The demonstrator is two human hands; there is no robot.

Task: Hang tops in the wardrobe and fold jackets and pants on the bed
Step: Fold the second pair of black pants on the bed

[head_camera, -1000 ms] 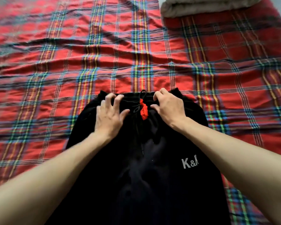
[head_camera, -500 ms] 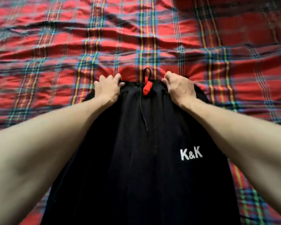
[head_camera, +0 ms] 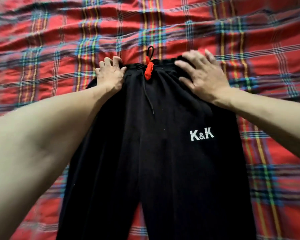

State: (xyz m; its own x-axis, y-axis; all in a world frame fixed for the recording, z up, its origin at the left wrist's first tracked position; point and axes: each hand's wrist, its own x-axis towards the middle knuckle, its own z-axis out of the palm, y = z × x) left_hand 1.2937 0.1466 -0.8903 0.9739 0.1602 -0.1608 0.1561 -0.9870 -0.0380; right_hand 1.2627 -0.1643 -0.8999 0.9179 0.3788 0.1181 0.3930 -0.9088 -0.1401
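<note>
Left hand (head_camera: 111, 76) clutches the waistband of the black sweatpants (head_camera: 163, 153), fingers curled. Right hand (head_camera: 204, 75) presses flat, fingers spread; a red knot (head_camera: 149, 71) sits between them.

Pants (head_camera: 156, 153) flat on the bed (head_camera: 42, 40) — waistband at far end, left hand (head_camera: 111, 75) and right hand (head_camera: 203, 75) on its corners

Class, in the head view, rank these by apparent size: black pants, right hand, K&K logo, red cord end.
1. black pants
2. right hand
3. K&K logo and red cord end look about alike, so they stay unranked.
</note>
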